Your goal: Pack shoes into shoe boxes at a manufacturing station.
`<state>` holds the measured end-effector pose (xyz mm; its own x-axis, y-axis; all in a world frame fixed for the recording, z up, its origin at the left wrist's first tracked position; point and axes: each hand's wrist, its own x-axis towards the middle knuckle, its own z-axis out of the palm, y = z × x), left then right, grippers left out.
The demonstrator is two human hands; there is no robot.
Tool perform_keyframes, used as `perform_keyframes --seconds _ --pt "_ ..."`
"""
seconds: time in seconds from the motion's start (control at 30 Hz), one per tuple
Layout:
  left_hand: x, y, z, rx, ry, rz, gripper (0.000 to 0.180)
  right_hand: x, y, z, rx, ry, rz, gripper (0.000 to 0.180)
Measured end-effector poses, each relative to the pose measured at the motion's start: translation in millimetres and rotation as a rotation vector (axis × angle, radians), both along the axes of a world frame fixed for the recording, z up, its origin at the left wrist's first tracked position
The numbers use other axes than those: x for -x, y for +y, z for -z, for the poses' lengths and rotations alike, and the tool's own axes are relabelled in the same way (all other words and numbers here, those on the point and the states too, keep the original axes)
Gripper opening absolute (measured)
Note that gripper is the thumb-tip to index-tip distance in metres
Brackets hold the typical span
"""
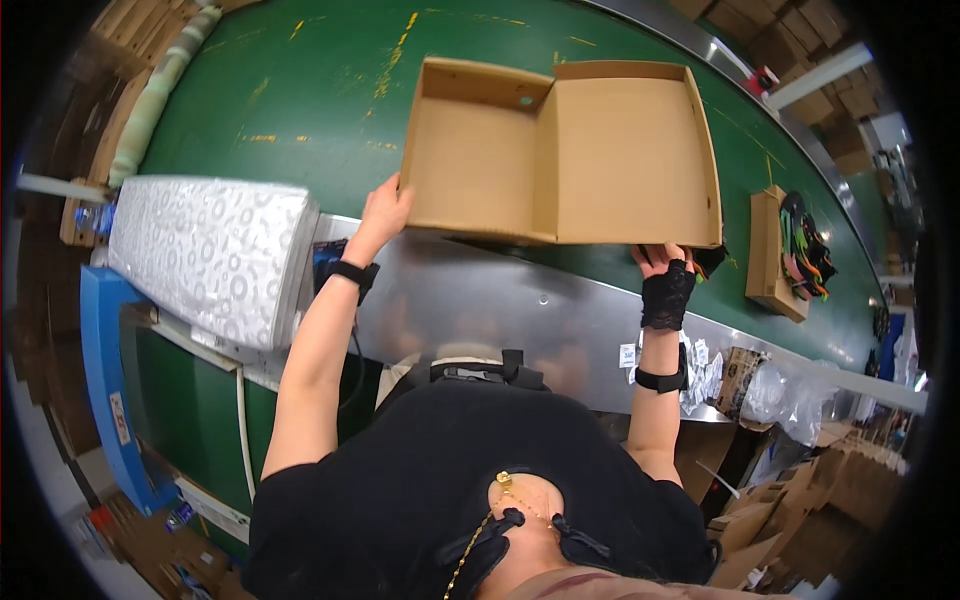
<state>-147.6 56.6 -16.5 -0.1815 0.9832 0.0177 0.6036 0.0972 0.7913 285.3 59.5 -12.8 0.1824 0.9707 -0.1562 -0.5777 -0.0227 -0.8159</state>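
An opened brown cardboard box (480, 150) is in front of me, its tray on the left and its hinged lid (635, 150) folded out to the right. Both halves show bare inner board. My left hand (386, 208) grips the tray's near left corner, its thumb along the outer wall. At the near edge of the lid, toward its right corner, my right hand (665, 275) holds on with curled fingers, partly hidden under the board. That hand wears a black lace fingerless glove (667, 300). Black bands circle both forearms.
A silver-white patterned wrapped stack (210, 255) stands at left beside a blue frame (105, 390). On the green tabletop (330, 100) at right sits a small carton (770, 255) with colourful straps (805, 250). White labels (705, 370) and clear plastic (790, 400) lie near the metal edge.
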Motion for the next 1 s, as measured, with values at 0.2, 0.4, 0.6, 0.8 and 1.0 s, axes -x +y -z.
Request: perform_keyframes --seconds 0.2,0.4,0.6,0.8,1.0 --pt "11 7 56 0.064 0.252 -0.171 0.030 -18 -85 49 0.075 -1.347 0.061 0.044" --pt "-20 10 51 0.114 0.147 -0.170 0.040 -29 -189 111 0.333 -1.813 -0.035 0.033" --pt "43 -46 21 -0.051 -0.223 -0.188 0.031 -30 -167 88 0.224 -1.779 -0.027 0.023" --pt "190 -143 7 -0.082 0.408 -0.630 0.026 55 -65 -10 -0.312 -1.228 0.263 0.015" --pt "228 -203 24 0.333 0.608 -0.590 0.063 130 34 -3 -0.766 -1.655 -0.298 0.065"
